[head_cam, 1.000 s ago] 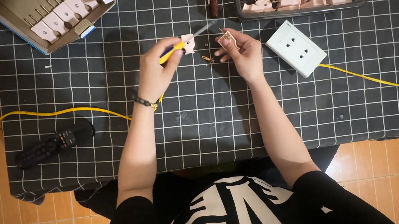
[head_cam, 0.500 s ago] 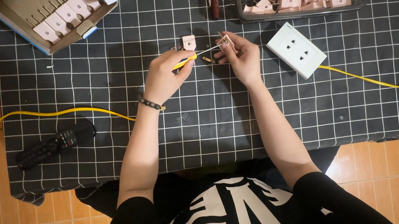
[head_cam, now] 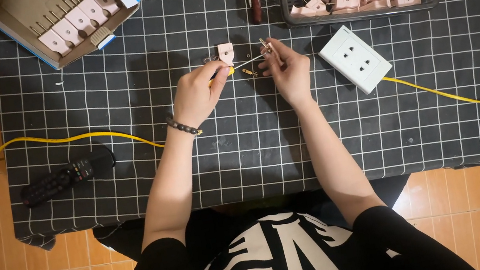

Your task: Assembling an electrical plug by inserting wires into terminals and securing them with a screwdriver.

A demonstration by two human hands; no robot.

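1. Left hand (head_cam: 196,94) grips a yellow-handled screwdriver (head_cam: 237,67), its tip reaching toward the right hand
2. Right hand (head_cam: 287,69) pinches a small metal part (head_cam: 265,43)
3. Pink plug (head_cam: 226,53) lies on the checked cloth (head_cam: 119,102) – just above the left-hand fingers

Both forearms reach forward from the torso and angle inward, bare to above the elbows. Left hand (head_cam: 196,94) curled, fingers closed in a grip, thumb side toward centre, bead bracelet at the wrist. Right hand (head_cam: 287,69) just beside it, fingertips pinched together and pointing up-left. Hands near each other, not touching.
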